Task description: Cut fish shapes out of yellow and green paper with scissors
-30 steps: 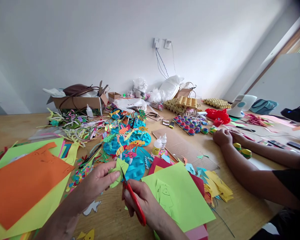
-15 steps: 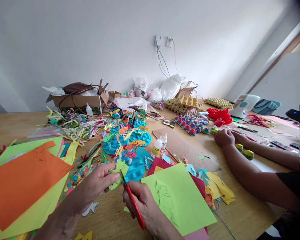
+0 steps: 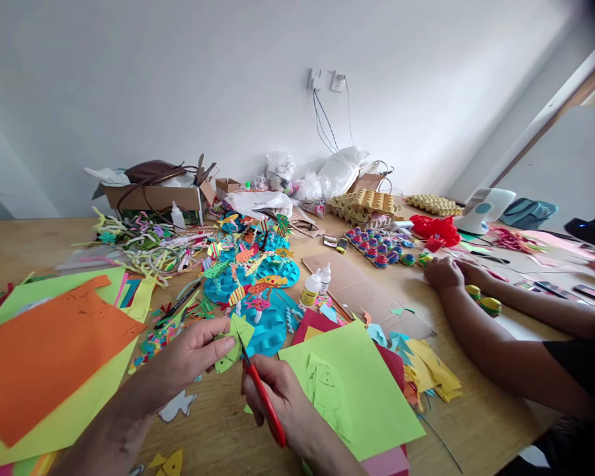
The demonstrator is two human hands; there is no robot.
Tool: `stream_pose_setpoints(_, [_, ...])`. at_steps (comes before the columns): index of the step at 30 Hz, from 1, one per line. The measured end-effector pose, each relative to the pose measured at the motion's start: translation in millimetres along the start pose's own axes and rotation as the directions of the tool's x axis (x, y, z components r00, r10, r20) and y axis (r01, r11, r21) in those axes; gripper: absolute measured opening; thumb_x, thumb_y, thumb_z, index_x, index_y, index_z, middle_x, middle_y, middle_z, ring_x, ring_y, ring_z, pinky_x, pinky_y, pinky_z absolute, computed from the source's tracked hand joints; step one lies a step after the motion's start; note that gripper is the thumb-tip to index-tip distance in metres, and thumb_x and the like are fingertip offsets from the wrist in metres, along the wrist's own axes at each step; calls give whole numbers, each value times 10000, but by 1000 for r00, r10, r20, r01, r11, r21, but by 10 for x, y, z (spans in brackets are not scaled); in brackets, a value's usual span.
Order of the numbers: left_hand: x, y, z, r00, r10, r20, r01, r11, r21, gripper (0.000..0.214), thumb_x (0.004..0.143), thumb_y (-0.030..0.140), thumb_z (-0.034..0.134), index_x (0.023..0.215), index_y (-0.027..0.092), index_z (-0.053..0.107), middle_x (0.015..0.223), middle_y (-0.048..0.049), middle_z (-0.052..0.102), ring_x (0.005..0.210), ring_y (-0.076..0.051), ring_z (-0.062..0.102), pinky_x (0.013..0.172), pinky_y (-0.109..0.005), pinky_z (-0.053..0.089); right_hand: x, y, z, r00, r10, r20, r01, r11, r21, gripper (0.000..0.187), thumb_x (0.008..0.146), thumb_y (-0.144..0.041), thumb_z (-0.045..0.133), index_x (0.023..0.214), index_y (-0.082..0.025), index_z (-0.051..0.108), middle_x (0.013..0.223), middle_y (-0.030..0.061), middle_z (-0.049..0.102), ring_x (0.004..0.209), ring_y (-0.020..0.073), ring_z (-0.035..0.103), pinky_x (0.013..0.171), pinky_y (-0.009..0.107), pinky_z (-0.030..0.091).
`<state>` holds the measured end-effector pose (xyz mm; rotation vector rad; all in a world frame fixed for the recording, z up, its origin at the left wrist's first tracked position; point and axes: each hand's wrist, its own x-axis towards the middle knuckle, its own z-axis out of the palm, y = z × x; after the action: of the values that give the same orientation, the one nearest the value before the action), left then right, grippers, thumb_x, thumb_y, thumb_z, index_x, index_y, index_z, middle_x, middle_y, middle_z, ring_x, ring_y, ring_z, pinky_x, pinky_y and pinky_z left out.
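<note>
Between the thumb and fingers of my left hand (image 3: 198, 354) is a small green paper piece (image 3: 232, 354) with pencil lines on it. My right hand (image 3: 272, 390) grips red-handled scissors (image 3: 265, 396), whose dark blades meet the edge of that paper. Right of the scissors lies a light green sheet (image 3: 371, 403) with smaller green paper pieces on it, the top one bearing a drawn fish (image 3: 327, 395). A white paper fish shape (image 3: 177, 406) rests on the table below my left hand. Yellow paper cut-outs (image 3: 170, 464) sit at the near edge.
Orange paper (image 3: 44, 357) covers the left side. Blue egg-carton bases (image 3: 268, 330) with paper fish stand ahead, beside glue bottles (image 3: 311, 289). Yellow scraps (image 3: 434, 367) lie right. A co-worker's hands (image 3: 446, 272) are near painted egg-carton pieces (image 3: 377, 250).
The scissors and green paper stay together at almost the same spot, with both hands shifted very slightly. The view has moved a little.
</note>
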<state>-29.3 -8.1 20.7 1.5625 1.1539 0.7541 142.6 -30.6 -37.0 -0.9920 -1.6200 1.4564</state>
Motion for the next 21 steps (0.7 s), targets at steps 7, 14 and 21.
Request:
stream_pose_setpoints(7, [11, -9, 4, 1000, -4, 31, 4, 1000, 0, 254, 813, 419, 521, 728, 201, 619, 620, 25, 534, 719, -188, 547, 681, -266, 469, -14, 11, -5, 998, 43, 45, -46, 996, 76, 348, 861, -425, 467, 614, -183, 433, 498, -60, 361, 444, 76, 344, 401, 181, 259])
stream_pose_setpoints(14, [20, -32, 43, 999, -2, 39, 6, 995, -96, 239, 818, 403, 529, 738, 199, 624, 625, 22, 545, 694, -178, 542, 695, -275, 472, -14, 8, 7, 1000, 19, -3, -19, 999, 45, 362, 858, -418, 475, 589, -182, 419, 503, -59, 333, 462, 77, 311, 414, 191, 235])
stream_pose_setpoints(21, [21, -49, 82, 999, -36, 20, 39, 985, -167, 234, 807, 398, 551, 725, 191, 622, 636, 20, 553, 634, -159, 533, 686, -282, 480, -4, 10, 19, 999, 31, -41, -29, 999, 43, 367, 849, -401, 482, 566, -188, 382, 519, -58, 307, 477, 78, 296, 419, 191, 227])
